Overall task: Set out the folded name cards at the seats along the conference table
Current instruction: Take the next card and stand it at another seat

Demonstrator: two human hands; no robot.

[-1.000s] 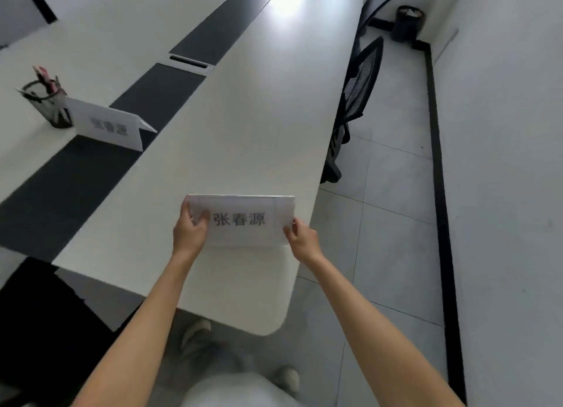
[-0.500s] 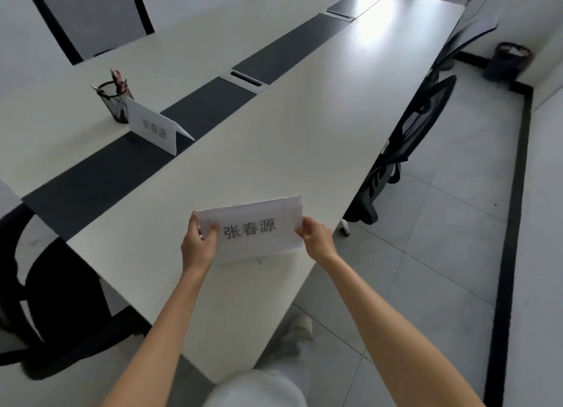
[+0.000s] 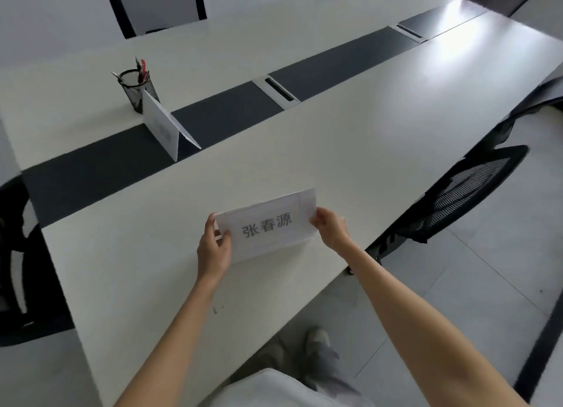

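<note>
- Name card (image 3: 268,225) is held w/ both hands over the near edge of the conference table (image 3: 350,132), printed face toward the wearer. Prob. so the name can be checked & the card squared up before it goes down.
- Left hand (image 3: 214,248) pinches the card's left end, thumb on the front face; right hand (image 3: 330,227) grips the right end the same way. Both fingers closed on paper.
- Can't tell whether the card's bottom edge touches the tabletop or hangs just above it.
- Writing on it reads 张春源, grey print, inside a faint border.
- Mesh chair (image 3: 466,193) sits just to the right, so this looks like that seat's spot.
- A 2nd card (image 3: 164,126) already stands tent-style on the dark centre strip (image 3: 91,175), beside the pen cup (image 3: 137,90); its text is too blurred to read.
</note>
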